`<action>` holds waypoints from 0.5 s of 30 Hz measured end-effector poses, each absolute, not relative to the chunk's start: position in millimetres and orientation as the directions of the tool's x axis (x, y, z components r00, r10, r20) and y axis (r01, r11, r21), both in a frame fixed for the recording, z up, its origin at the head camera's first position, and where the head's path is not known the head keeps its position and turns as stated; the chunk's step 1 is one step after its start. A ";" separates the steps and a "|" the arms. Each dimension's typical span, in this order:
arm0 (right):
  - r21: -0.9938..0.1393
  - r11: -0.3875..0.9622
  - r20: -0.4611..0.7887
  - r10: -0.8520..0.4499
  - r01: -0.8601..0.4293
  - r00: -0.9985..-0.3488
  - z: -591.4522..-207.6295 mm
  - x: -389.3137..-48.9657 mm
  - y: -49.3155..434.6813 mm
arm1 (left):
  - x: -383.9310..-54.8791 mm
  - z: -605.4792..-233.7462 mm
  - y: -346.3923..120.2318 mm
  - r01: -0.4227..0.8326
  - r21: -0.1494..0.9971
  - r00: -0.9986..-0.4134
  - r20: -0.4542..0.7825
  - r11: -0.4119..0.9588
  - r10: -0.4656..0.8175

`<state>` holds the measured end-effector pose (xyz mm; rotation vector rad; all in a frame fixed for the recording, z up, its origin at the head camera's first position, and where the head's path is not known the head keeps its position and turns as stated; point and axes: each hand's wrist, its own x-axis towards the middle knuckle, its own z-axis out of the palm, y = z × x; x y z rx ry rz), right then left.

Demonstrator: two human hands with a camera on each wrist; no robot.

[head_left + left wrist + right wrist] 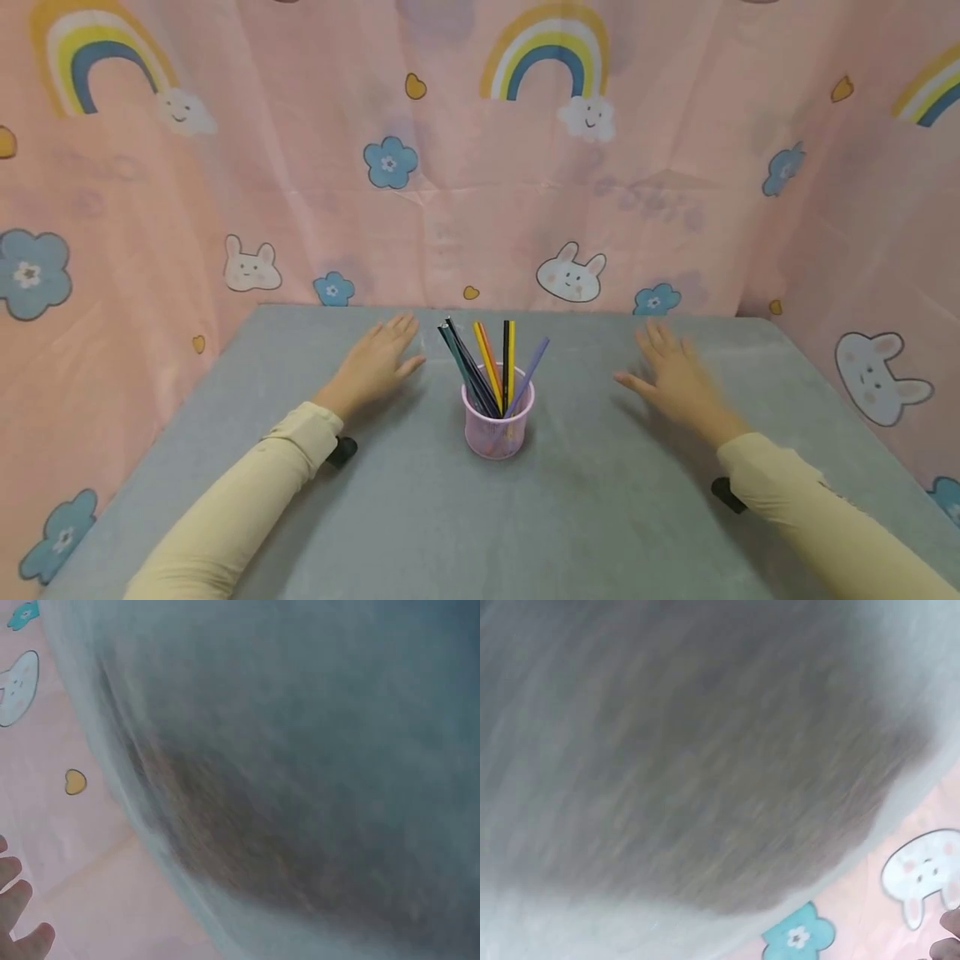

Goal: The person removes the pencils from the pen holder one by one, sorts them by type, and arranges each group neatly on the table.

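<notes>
A pink mesh pen cup stands upright in the middle of the table. In it lean several pencils and sticks: dark green and black ones to the left, yellow ones in the middle, and a purple one tilting right. My left hand is left of the cup, palm down with fingers spread, holding nothing. To the cup's right is my right hand, slightly blurred, its fingers also spread and holding nothing. Only fingertips show at the edge of the left wrist view.
The grey table reaches back to a pink curtain printed with rainbows, flowers and rabbits, which also hangs along both sides. Dark wrist devices sit under both cream sleeves.
</notes>
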<state>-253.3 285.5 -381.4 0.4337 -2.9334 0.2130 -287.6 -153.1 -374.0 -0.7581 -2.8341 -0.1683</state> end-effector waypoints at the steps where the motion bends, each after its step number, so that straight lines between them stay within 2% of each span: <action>1: -0.132 0.944 0.188 -0.276 -0.303 -0.942 -382.5 -252.7 282.4 | -286.4 -373.9 -153.0 0.508 0.056 -0.845 0.224 0.859 0.485; 6: -0.175 0.922 0.217 -0.307 -0.346 -0.927 -382.6 -252.6 266.1 | -280.9 -373.1 -153.6 0.508 0.042 -0.841 0.238 0.860 0.485; 15: -0.236 0.906 0.182 -0.313 -0.350 -0.932 -383.1 -237.6 258.4 | -272.3 -370.8 -145.6 0.543 0.032 -0.815 0.259 0.839 0.518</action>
